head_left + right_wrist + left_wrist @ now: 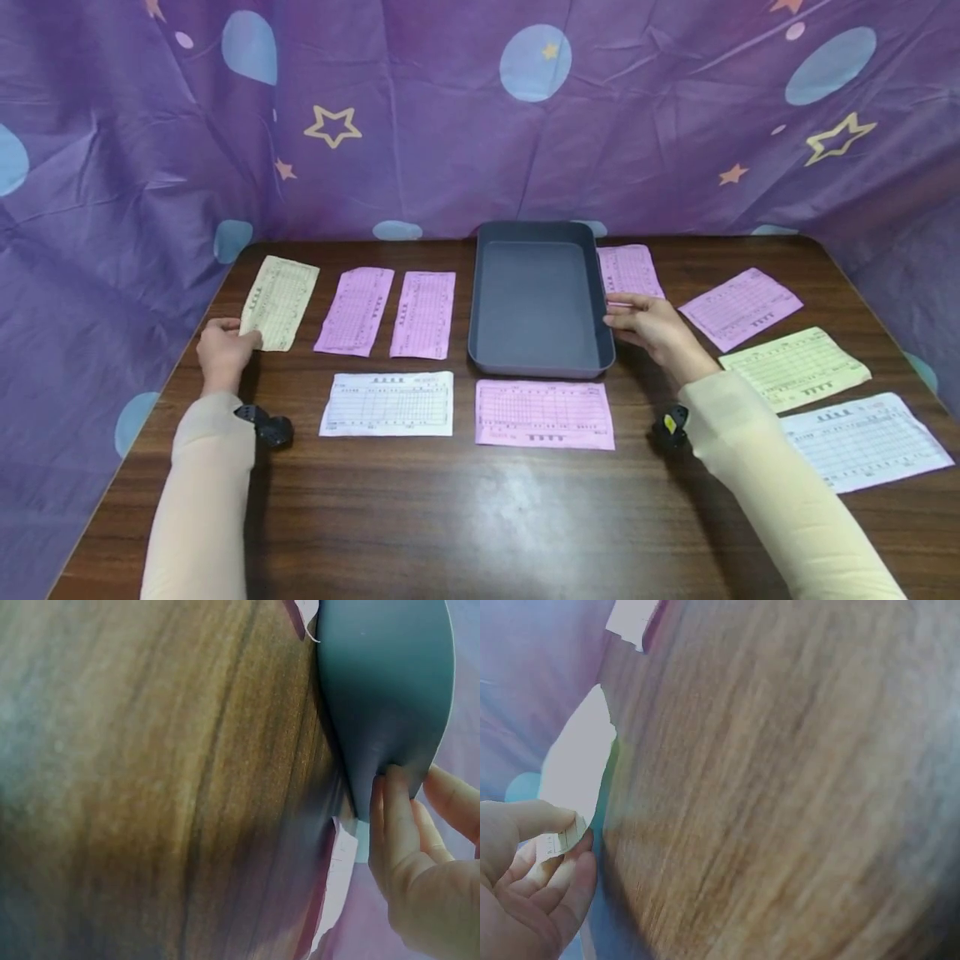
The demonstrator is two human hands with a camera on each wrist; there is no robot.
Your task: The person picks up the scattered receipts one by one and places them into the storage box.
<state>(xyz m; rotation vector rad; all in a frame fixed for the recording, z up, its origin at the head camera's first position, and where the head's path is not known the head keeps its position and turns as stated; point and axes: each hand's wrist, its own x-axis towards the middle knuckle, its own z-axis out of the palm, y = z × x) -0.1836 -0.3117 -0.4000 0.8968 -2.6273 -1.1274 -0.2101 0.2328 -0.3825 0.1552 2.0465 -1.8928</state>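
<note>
At the table's left edge my left hand (225, 354) pinches the lower end of a pale yellow slip (281, 302). In the left wrist view the thumb of the left hand (536, 877) lies over the slip (577, 769), with the fingers behind it. My right hand (660, 333) touches the right side of the dark grey tray (536, 371). In the right wrist view the fingers of the right hand (427, 862) lie against the outer wall of the tray (386, 682), the thumb by its rim. Nothing lies inside the tray.
Two pink slips (355, 312) (423, 315) lie left of the tray. A white slip (387, 404) and a pink slip (544, 414) lie in front. To the right are pink slips (630, 271) (741, 308), a yellow-green slip (798, 368) and a white slip (866, 440). A purple curtain (442, 125) hangs behind.
</note>
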